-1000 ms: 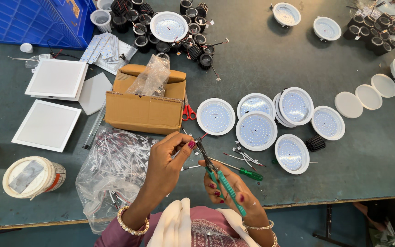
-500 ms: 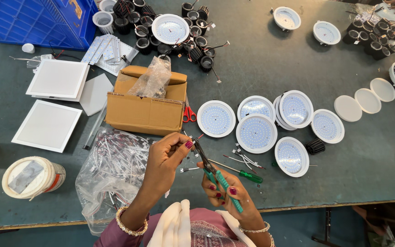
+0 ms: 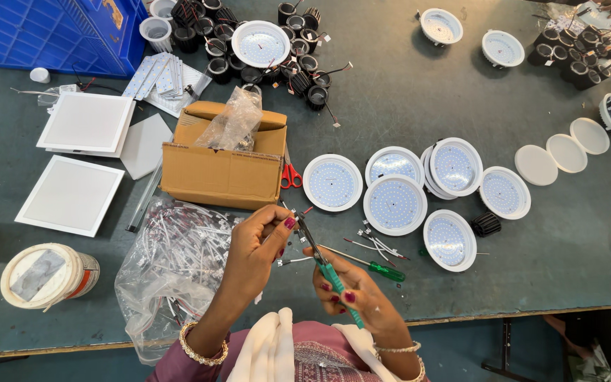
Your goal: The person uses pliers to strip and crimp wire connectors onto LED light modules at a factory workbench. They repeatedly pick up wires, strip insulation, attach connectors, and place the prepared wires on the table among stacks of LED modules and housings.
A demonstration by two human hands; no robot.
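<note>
Two hands work at the bench's near edge. Far left, a tape roll (image 3: 49,275) sits beside a clear bag of wires (image 3: 171,262), with a cardboard box (image 3: 222,164) behind. Your left hand (image 3: 256,249) is closed, pinching a thin wire (image 3: 286,233) between thumb and fingertips. Your right hand (image 3: 351,297) is closed around teal-handled pliers (image 3: 323,265), their tip meeting the wire just beside your left thumb. A green screwdriver (image 3: 376,269) lies nearby, round lights (image 3: 394,205) farther right
</note>
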